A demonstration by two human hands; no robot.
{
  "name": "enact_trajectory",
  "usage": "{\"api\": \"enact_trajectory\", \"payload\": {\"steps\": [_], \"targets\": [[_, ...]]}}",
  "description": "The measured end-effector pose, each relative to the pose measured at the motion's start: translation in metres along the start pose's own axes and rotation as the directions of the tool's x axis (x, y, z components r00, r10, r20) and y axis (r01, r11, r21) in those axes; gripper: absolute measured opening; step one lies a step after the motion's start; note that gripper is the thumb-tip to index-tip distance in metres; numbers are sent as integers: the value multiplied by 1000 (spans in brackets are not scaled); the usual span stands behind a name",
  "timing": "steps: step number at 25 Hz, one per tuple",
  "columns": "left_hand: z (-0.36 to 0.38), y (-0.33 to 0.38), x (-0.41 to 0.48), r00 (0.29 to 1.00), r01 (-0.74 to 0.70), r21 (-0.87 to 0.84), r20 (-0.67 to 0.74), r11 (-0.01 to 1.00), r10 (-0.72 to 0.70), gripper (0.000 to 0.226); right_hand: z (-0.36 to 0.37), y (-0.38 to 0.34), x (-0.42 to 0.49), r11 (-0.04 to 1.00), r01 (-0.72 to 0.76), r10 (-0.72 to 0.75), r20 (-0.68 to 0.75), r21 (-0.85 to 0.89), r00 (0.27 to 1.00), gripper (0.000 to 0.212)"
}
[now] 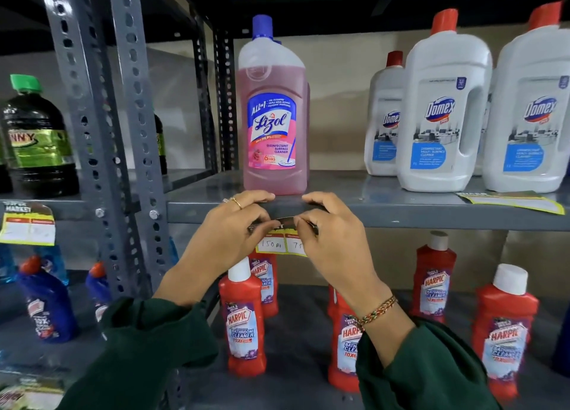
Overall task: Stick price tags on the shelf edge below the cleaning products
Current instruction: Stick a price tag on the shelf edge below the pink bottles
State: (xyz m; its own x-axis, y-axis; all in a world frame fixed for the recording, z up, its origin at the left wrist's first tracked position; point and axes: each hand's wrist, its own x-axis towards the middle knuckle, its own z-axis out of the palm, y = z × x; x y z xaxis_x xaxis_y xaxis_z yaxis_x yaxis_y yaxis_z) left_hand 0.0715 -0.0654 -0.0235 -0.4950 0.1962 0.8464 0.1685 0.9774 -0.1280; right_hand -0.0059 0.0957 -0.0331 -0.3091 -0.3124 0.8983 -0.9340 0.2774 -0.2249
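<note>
A yellow-edged price tag (pixel 282 240) with handwritten numbers hangs against the grey shelf edge (pixel 416 217), right below the pink Lizol bottle (pixel 273 113). My left hand (pixel 228 237) pinches the tag's top left corner, fingers resting on the shelf lip. My right hand (pixel 331 237) pinches the top right corner and covers part of the tag. Both thumbs press near the tag's dark top strip.
White Domex bottles (pixel 441 101) stand to the right on the same shelf, with a loose tag sheet (pixel 512 201) lying in front of them. Red Harpic bottles (pixel 243 317) fill the shelf below. Another price tag (pixel 27 224) hangs on the left rack near a dark green-capped bottle (pixel 37 138).
</note>
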Motion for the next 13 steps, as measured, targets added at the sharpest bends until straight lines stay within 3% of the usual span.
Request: {"api": "enact_trajectory", "payload": {"steps": [3,10,13], "targets": [[1,-2,0,1000,-13,-3,-29,1000,12,28,0,-2,3,999,-15,14,-11,-36,1000,6],[4,6,10,984,100,-90,-141,991,-112,25,2,-5,13,997,-69,66,-104,-24,992,14],[12,5,7,978,131,-87,-154,988,-143,28,4,-8,11,996,-75,72,-75,-40,995,14]]}}
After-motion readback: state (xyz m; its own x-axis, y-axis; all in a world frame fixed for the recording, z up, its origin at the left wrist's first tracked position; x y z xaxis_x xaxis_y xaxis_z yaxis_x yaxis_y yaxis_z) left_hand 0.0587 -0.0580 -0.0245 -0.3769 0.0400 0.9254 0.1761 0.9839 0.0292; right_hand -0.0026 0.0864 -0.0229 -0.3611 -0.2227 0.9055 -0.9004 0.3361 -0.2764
